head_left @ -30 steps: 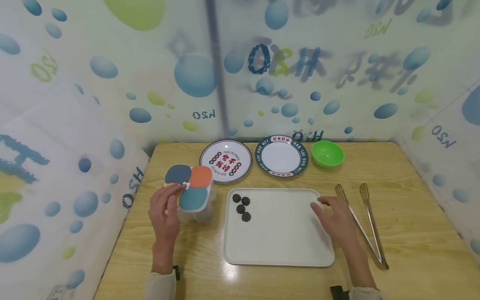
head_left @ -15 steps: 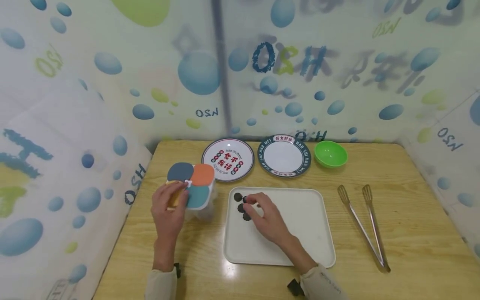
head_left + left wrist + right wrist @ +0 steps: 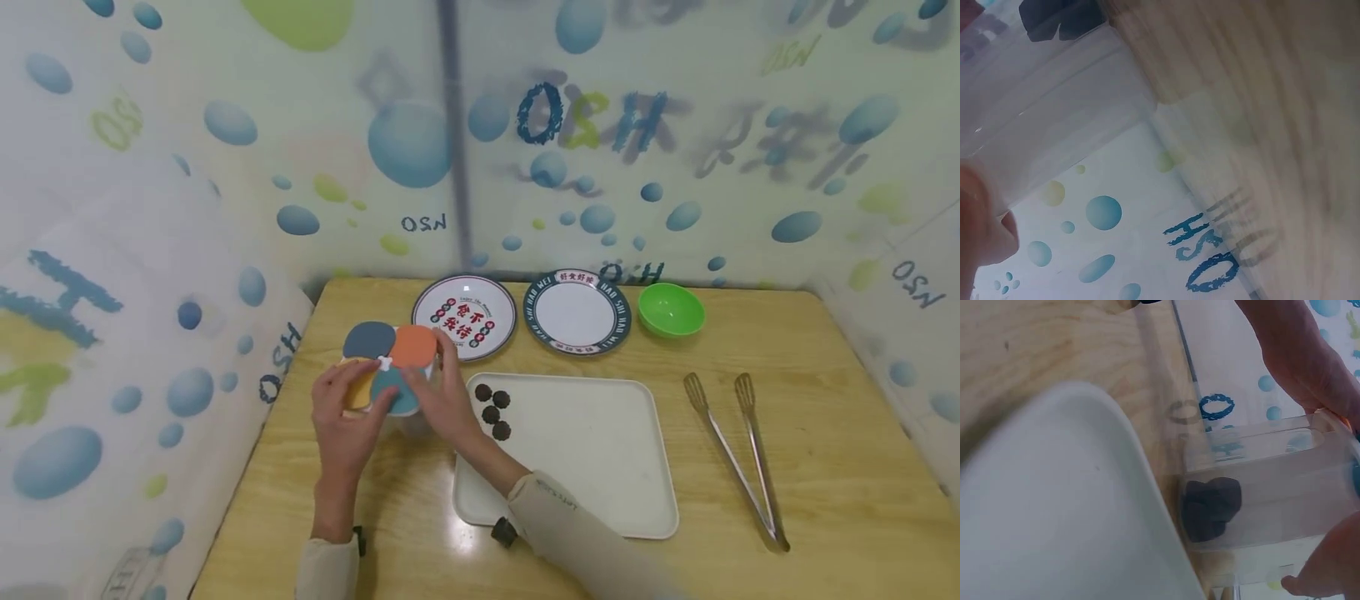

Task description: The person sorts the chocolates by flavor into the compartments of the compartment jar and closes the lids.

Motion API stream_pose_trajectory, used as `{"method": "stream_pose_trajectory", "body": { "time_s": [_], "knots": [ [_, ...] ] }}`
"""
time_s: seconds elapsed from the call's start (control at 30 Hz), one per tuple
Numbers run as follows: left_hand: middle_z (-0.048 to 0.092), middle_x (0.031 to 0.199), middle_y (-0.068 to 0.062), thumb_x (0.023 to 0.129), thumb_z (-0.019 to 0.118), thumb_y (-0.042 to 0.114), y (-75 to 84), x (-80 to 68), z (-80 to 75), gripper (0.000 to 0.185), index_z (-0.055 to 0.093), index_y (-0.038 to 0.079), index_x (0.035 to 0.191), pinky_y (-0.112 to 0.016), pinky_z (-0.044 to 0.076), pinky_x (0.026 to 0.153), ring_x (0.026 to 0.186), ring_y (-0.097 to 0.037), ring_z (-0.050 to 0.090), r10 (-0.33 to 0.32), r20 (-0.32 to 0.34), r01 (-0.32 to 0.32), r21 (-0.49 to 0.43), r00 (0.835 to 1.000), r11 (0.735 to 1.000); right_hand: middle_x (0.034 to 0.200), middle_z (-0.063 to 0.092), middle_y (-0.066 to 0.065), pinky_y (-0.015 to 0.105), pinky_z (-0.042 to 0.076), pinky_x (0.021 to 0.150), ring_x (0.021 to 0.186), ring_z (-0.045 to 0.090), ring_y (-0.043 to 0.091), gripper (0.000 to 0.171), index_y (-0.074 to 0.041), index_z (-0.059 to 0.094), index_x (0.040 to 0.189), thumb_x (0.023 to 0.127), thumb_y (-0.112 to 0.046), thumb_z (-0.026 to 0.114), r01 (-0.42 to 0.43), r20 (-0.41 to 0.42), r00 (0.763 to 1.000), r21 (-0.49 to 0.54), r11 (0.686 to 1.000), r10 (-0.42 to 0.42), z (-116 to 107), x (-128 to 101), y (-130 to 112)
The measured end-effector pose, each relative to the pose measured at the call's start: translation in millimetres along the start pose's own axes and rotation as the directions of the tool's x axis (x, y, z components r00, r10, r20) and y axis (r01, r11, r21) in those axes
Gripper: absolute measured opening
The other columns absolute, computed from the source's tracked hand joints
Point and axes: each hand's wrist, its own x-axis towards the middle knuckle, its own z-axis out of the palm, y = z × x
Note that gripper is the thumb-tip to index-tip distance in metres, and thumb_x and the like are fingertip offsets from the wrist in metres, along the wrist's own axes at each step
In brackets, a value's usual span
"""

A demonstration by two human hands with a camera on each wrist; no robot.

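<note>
A wooden table (image 3: 825,433) fills the lower frame; a white tray (image 3: 592,450) sits at centre. Left of the tray, both the left hand (image 3: 347,408) and the right hand (image 3: 442,392) grasp a clear container (image 3: 390,367) with coloured lids. Four dark cookies (image 3: 492,411) lie in the tray's upper left corner.

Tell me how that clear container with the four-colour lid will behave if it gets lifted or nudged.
The clear container is probably stiff: its walls keep their box shape under the left hand and right hand. It is likely light, since the right wrist view shows only one dark piece inside. Its smooth walls may be slippery, and that loose piece would probably shift if tilted.
</note>
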Motion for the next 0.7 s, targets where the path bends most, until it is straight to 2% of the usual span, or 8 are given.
{"method": "stream_pose_trajectory", "body": {
  "time_s": [0.1,0.17,0.23,0.33,0.4,0.5,0.6,0.7],
  "knots": [
    [0.063,0.119,-0.024,0.072,0.082,-0.008,14.8,3.2,0.7,0.041,0.069,-0.005,0.110,-0.028,0.029,0.106,0.119,-0.030,0.047,-0.066,0.009,0.066,-0.005,0.998,0.998,0.157,0.037,-0.005,0.057,0.028,0.116,0.142,0.038,0.023,0.071,-0.036,0.024,0.155,0.095,-0.043,0.061,0.009,-0.021,1.000,0.056,0.998,-0.008,2,0,5],
    [0.057,0.127,-0.026,0.075,0.080,-0.008,25.5,4.0,0.7,0.035,0.068,-0.008,0.108,-0.032,0.028,0.107,0.124,-0.032,0.043,-0.137,0.006,0.137,-0.023,0.991,0.990,0.158,0.036,-0.005,0.055,0.029,0.116,0.141,0.039,0.022,0.072,-0.036,0.022,0.155,0.095,-0.042,0.061,0.010,-0.016,1.000,0.079,0.997,-0.009,1,-1,6],
    [0.049,0.134,-0.024,0.081,0.077,-0.004,34.6,3.0,-0.3,0.031,0.067,-0.007,0.110,-0.033,0.027,0.109,0.129,-0.028,0.039,-0.232,0.004,0.232,-0.038,0.973,0.972,0.159,0.035,-0.004,0.052,0.027,0.118,0.143,0.037,0.021,0.073,-0.034,0.021,0.157,0.096,-0.039,0.061,0.013,-0.001,1.000,0.103,0.995,-0.013,2,-2,7],
    [0.043,0.141,-0.022,0.085,0.074,0.000,41.9,0.7,-2.1,0.029,0.066,-0.008,0.112,-0.034,0.026,0.111,0.133,-0.023,0.036,-0.329,-0.007,0.327,-0.087,0.944,0.941,0.162,0.030,-0.005,0.048,0.022,0.122,0.148,0.030,0.017,0.074,-0.032,0.018,0.158,0.097,-0.036,0.060,0.018,0.024,0.999,0.125,0.992,-0.021,3,-4,7],
    [0.041,0.142,-0.021,0.087,0.073,0.000,44.3,-0.3,-2.2,0.028,0.065,-0.008,0.112,-0.035,0.025,0.112,0.134,-0.022,0.036,-0.359,-0.014,0.356,-0.111,0.933,0.928,0.164,0.027,-0.006,0.046,0.017,0.124,0.151,0.025,0.015,0.075,-0.031,0.015,0.159,0.098,-0.035,0.059,0.018,0.042,0.999,0.128,0.992,-0.023,3,-4,6],
    [0.040,0.143,-0.019,0.087,0.073,0.000,45.2,0.8,-1.0,0.027,0.064,-0.008,0.111,-0.041,0.025,0.114,0.135,-0.023,0.035,-0.376,-0.011,0.371,-0.130,0.927,0.919,0.165,0.023,-0.006,0.048,0.015,0.124,0.153,0.020,0.015,0.076,-0.030,0.014,0.159,0.098,-0.036,0.059,0.003,0.072,0.997,0.105,0.994,-0.011,-2,-2,5],
    [0.039,0.144,-0.018,0.089,0.072,0.004,43.9,3.1,0.5,0.025,0.064,-0.007,0.110,-0.047,0.024,0.116,0.136,-0.022,0.034,-0.387,0.017,0.386,-0.128,0.922,0.914,0.164,0.027,-0.002,0.051,0.018,0.123,0.152,0.023,0.019,0.072,-0.027,0.018,0.158,0.099,-0.035,0.058,-0.036,0.123,0.992,0.079,0.996,0.026,-14,6,4],
    [0.039,0.145,-0.017,0.090,0.072,0.006,41.4,3.7,0.0,0.025,0.064,-0.006,0.111,-0.047,0.023,0.116,0.137,-0.019,0.034,-0.402,0.035,0.403,-0.131,0.915,0.906,0.160,0.035,0.002,0.050,0.026,0.121,0.149,0.031,0.022,0.058,-0.022,0.026,0.156,0.103,-0.039,0.046,-0.098,0.190,0.978,0.075,0.992,0.082,-32,16,2]
  ]
}}
